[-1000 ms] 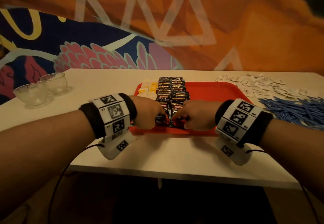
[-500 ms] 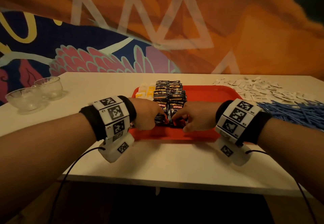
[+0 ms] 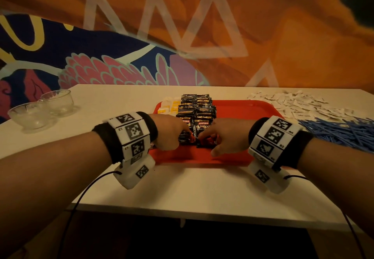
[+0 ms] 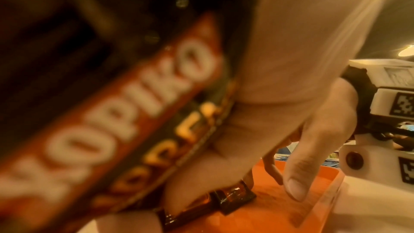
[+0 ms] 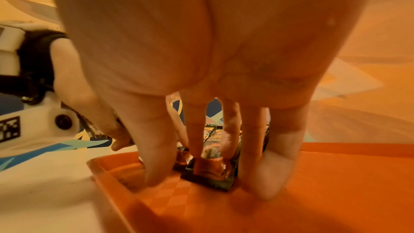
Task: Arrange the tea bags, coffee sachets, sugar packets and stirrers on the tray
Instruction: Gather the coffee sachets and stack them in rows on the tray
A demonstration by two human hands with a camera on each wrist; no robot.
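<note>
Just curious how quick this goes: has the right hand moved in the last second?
No. The right hand stays at the near end of the coffee sachets, just inside the near rim of the red tray.

We've got a white bench (image 3: 202,194) against the painted wall. Directly on it: red tray (image 3: 238,110) at centre, near the front edge. Two glass bowls (image 3: 32,115) far left, just beside each other, one a little further back. Right of the tray, a loose scatter of white packets (image 3: 299,104) toward the back, and a pile of blue stirrers (image 3: 342,131) in front of them, reaching the right edge. We see packets and stirrers touching where the piles meet. The stirrers lie near the tray's right rim; we can't tell if they touch it.
</note>
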